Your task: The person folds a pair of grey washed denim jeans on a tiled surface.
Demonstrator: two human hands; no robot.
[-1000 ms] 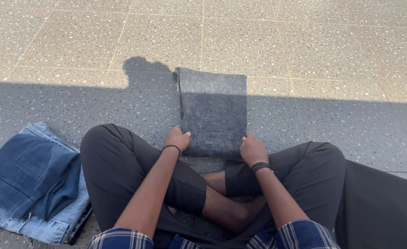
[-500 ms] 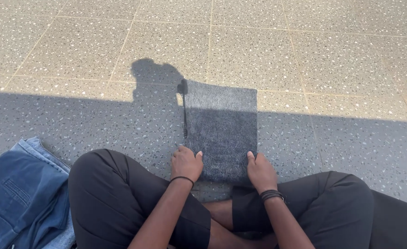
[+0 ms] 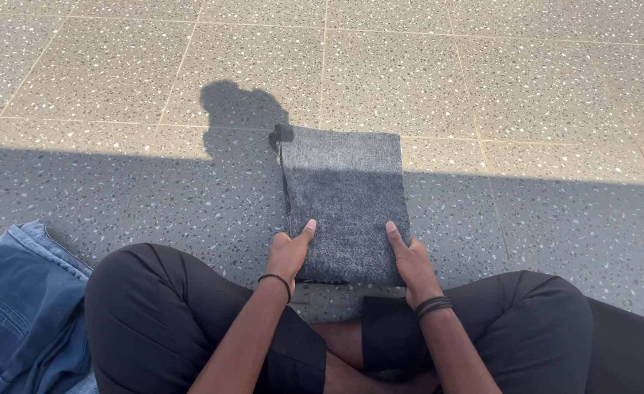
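Note:
A folded dark grey garment [image 3: 345,201] lies flat on the speckled tiled floor in front of my crossed legs in black trousers. My left hand [image 3: 290,252] grips its near left edge, thumb on top. My right hand [image 3: 408,257] grips the near right edge, thumb also resting on the cloth. Both wrists wear dark bands. The far half of the garment lies in sunlight, the near half in shadow.
Folded blue denim clothing [image 3: 15,306] lies on the floor at the lower left beside my knee. The tiled floor [image 3: 526,95] stretches ahead, sunlit beyond the shadow line. My head's shadow falls just left of the garment's far corner.
Both hands have shifted from resting at the garment's near end to gripping its two side edges. The view has tilted slightly, and the denim now shows less.

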